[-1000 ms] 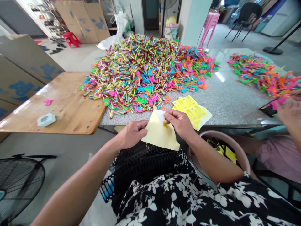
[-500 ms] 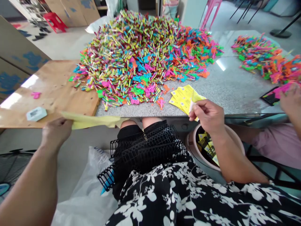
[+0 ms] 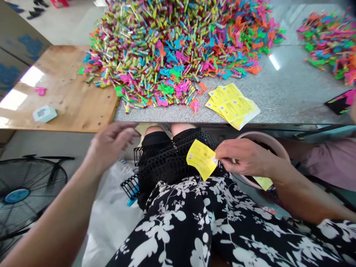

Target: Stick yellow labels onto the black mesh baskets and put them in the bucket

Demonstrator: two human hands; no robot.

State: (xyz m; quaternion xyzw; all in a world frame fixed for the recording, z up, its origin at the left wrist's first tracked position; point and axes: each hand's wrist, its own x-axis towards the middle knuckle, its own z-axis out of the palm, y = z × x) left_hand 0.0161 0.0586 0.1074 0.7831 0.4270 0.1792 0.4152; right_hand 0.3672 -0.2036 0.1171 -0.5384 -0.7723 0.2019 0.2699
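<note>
My right hand [image 3: 241,155] pinches a small yellow printed label [image 3: 201,159] by its right corner, above my lap. My left hand [image 3: 112,142] hovers just below the table edge with its fingers loosely apart and nothing visible in them. Between the hands, a black plastic mesh basket [image 3: 161,159] rests on my lap. On the table edge above my right hand lies a fanned stack of yellow label sheets [image 3: 236,104], partly overhanging. Beneath my right wrist is a pale bucket [image 3: 280,146]; another yellow label [image 3: 263,182] shows at its side.
A large heap of small colourful plastic toys [image 3: 167,48] covers the grey tabletop [image 3: 289,92], and a second pile [image 3: 330,44] sits at right. On the wooden board [image 3: 78,92] are a white device [image 3: 44,114] and a pink toy piece [image 3: 40,91]. A fan [image 3: 27,196] stands lower left.
The thin yellow strip has left my left hand, which moved right toward my lap. My right hand came down from the label stack with a yellow label. The view has tilted downward.
</note>
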